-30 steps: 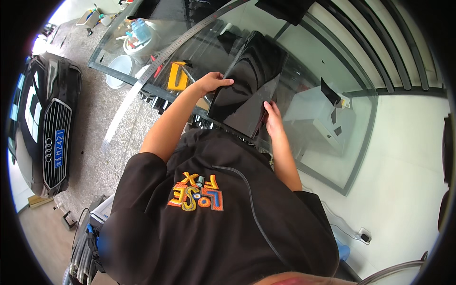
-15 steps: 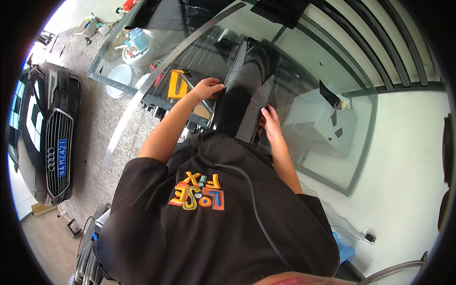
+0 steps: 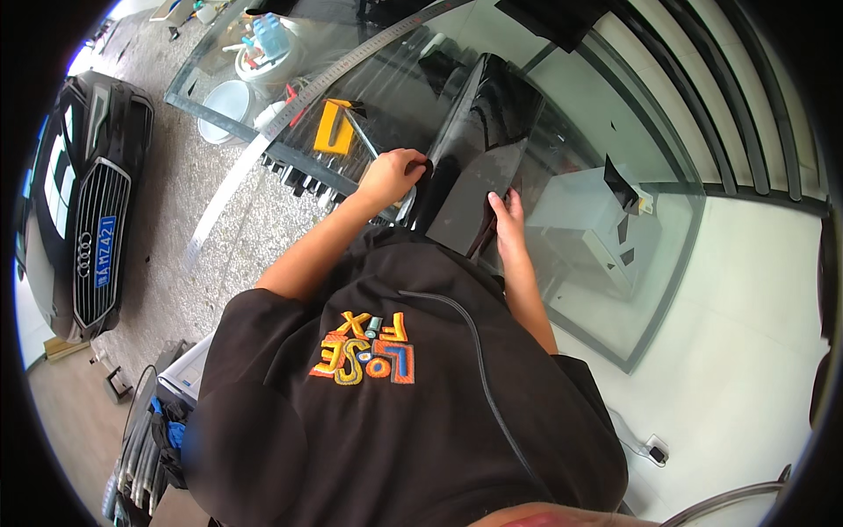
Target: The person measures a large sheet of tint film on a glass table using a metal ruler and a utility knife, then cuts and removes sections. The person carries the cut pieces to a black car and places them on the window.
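Note:
A long sheet of glossy black film (image 3: 464, 189) lies over the glass tabletop in front of me, its near end against my shirt. My left hand (image 3: 393, 180) is closed with curled fingers pinching the sheet's left edge. Along the opposite edge, my right hand (image 3: 509, 220) grips the film, thumb on top and fingers partly hidden below. A yellow flat tool (image 3: 334, 127) and a thin metal rod-like tool (image 3: 365, 134) lie just beyond my left hand. Further left, a long steel ruler (image 3: 303, 103) crosses the table.
The glass tabletop has a grey rim (image 3: 672, 294). Through it show a white box (image 3: 575, 228) and black film scraps (image 3: 621, 186). A white bucket (image 3: 268, 66) with bottles and a pale basin (image 3: 226, 111) stand left. A dark car (image 3: 101, 193) is parked beyond; long black strips (image 3: 702, 88) line the right wall.
The whole view has shifted slightly. My left hand's fingers have curled in more at the film's edge, and my right hand has turned more upright. The film's near part looks flatter and wider.

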`<state>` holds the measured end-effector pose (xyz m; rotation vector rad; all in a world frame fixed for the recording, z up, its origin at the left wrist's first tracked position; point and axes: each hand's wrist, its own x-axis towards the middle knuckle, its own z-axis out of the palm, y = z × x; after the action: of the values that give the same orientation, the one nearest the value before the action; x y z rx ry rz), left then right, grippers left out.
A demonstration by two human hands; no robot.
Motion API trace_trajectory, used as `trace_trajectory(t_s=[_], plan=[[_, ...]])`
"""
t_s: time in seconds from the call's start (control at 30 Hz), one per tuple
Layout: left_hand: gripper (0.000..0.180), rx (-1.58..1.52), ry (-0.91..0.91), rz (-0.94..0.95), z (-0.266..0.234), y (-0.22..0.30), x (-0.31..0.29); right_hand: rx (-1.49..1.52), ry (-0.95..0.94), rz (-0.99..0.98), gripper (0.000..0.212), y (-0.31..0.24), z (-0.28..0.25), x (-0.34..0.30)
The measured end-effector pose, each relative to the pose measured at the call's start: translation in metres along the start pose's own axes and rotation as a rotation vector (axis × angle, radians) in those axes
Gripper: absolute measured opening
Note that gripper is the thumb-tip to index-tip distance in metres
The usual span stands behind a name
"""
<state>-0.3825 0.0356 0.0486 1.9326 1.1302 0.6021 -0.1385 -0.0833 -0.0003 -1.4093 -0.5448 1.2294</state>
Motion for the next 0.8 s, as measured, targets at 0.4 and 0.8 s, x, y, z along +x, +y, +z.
trace_trajectory(t_s=[0.4,0.8], plan=[[0.025,-0.002,-0.136,0.193,-0.008,0.017,-0.087,0.029,-0.009,-0.033,0.060,-0.002,-0.003,-0.002],[0.020,0.560,-0.348,-0.319,-0.044,-0.042,-0.182,0.004,-0.043,0.063,0.053,-0.001,-0.006,-0.002]])
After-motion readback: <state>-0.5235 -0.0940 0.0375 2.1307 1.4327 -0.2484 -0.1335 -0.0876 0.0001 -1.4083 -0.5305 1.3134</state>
